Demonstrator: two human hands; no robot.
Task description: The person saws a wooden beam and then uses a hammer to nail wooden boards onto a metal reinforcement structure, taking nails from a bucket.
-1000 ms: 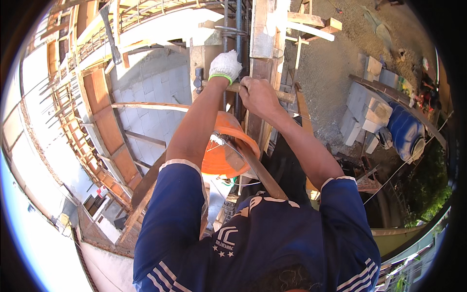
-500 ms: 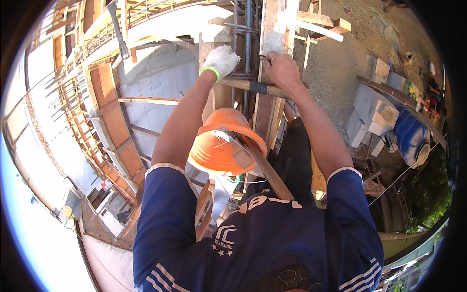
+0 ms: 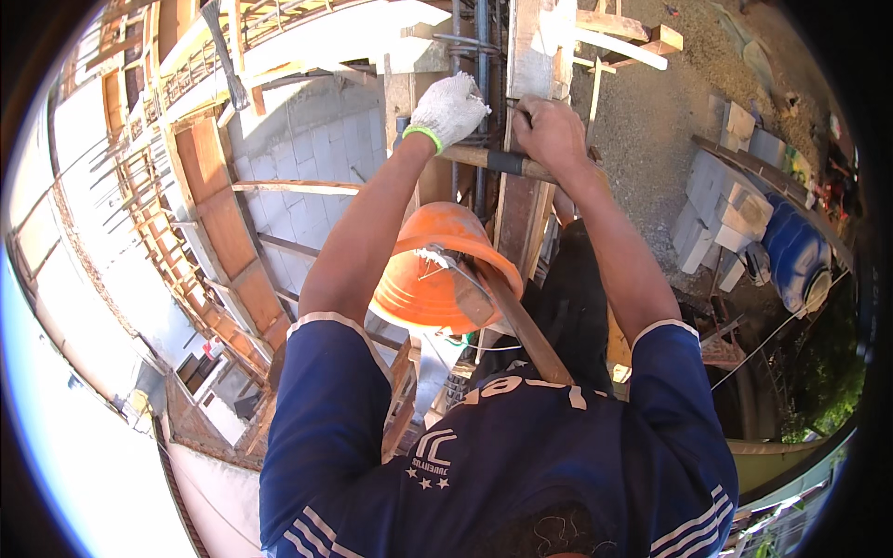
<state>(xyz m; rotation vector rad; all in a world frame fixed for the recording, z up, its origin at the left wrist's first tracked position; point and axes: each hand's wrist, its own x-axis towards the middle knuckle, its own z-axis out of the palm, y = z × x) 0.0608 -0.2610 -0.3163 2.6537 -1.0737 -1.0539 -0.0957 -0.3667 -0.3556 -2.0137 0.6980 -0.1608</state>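
My left hand (image 3: pixel 450 110), in a white knit glove with a green cuff edge, is closed beside the upright steel bars (image 3: pixel 482 56); what its fingers hold, if anything, is hidden. My bare right hand (image 3: pixel 551 136) is closed at the edge of an upright timber board (image 3: pixel 530 70), with a thin dark piece showing at its fingertips. Just below both hands, a round wooden handle (image 3: pixel 476 156) with a black band runs crosswise. An orange bucket (image 3: pixel 423 288) is tilted beneath my arms, with a flat wooden bar (image 3: pixel 528 335) across its rim.
Wooden formwork (image 3: pixel 206 186) and rebar stretch along the left, by a pale block wall (image 3: pixel 298 158). At right, grey blocks (image 3: pixel 714 200) are stacked near a blue drum (image 3: pixel 798 251). Timber offcuts (image 3: pixel 628 42) jut out at top right.
My left hand has moved right, closer to the bars and my right hand. My right hand stays by the board's edge. The whole view has shifted slightly.
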